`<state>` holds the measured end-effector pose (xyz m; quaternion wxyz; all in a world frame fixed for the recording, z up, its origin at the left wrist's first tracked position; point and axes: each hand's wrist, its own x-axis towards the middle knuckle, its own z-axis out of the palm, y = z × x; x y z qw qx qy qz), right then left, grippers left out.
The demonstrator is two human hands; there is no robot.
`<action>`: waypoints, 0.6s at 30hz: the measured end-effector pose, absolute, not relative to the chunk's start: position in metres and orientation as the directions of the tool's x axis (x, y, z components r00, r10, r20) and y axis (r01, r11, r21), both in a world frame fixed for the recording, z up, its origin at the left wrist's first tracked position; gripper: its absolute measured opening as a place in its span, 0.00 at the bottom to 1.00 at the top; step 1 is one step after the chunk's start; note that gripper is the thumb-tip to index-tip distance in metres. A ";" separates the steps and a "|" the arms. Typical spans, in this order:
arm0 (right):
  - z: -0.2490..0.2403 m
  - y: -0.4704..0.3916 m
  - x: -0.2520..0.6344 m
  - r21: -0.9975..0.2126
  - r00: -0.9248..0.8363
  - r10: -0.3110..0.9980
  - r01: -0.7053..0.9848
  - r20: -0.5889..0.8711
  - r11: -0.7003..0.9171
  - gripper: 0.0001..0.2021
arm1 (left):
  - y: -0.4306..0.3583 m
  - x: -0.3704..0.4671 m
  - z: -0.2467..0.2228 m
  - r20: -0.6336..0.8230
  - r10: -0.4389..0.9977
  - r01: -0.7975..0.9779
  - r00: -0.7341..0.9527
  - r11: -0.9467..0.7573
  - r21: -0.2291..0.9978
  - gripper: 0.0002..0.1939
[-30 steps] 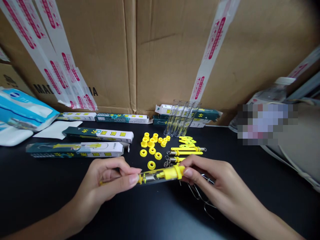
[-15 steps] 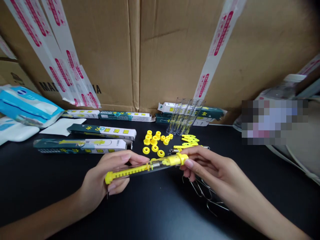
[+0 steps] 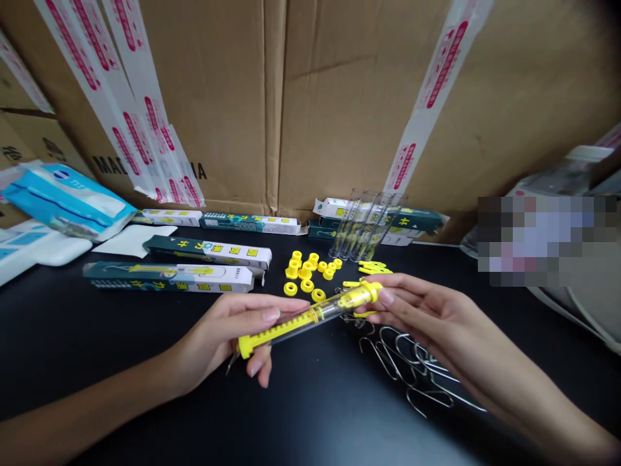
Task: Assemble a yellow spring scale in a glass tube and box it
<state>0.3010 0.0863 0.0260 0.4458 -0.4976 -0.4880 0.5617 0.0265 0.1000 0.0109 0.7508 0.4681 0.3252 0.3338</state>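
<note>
A clear-tubed spring scale (image 3: 291, 327) with a yellow graduated strip and yellow end caps is held tilted, its right end higher. My left hand (image 3: 220, 330) is closed around its lower left part, thumb and fingers on the tube. A bit of metal hook sticks out below that end. With its fingertips, my right hand (image 3: 431, 317) pinches the yellow cap at the upper right end. Several metal hooks (image 3: 388, 359) lie under my right hand. Just behind the scale are loose yellow caps and rings (image 3: 305, 268) and yellow strips (image 3: 373, 266), partly hidden.
Several clear tubes (image 3: 363, 226) stand upright at the back. Printed spring scale boxes (image 3: 169, 278) lie at left and along the cardboard wall (image 3: 218, 97). A blue tissue pack (image 3: 72, 200) is at far left. A plastic bottle (image 3: 548, 171) and a pale bag (image 3: 582, 291) are at right.
The scale has shifted right and tilts more steeply, its right end raised. My hands moved right with it. The view has turned slightly left, and more hooks show under my right hand.
</note>
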 end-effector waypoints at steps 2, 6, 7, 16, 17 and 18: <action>0.026 0.086 0.302 -0.984 -0.095 0.984 -0.081 -0.150 -0.158 0.17 | 0.098 0.027 0.014 -0.164 0.801 -0.233 0.576 0.353 0.906 0.21; 0.025 0.090 0.303 -0.967 -0.022 0.982 -0.169 -0.190 -0.191 0.19 | 0.097 0.027 0.012 -0.175 0.786 -0.238 0.593 0.379 0.894 0.25; 0.024 0.091 0.304 -0.966 -0.017 0.980 -0.168 -0.198 -0.198 0.21 | 0.098 0.026 0.010 -0.166 0.783 -0.227 0.599 0.365 0.903 0.27; 0.022 0.091 0.304 -0.999 -0.015 0.999 -0.016 -0.034 -0.034 0.24 | 0.094 0.028 0.005 -0.160 0.793 -0.009 0.587 0.203 0.979 0.30; 0.023 0.089 0.303 -1.000 -0.037 0.999 -0.014 -0.023 -0.024 0.23 | 0.092 0.029 0.006 -0.164 0.794 0.013 0.585 0.193 0.981 0.28; 0.024 0.087 0.302 -1.000 -0.062 0.998 -0.018 -0.019 -0.020 0.21 | 0.091 0.031 0.008 -0.167 0.798 0.031 0.579 0.183 0.983 0.26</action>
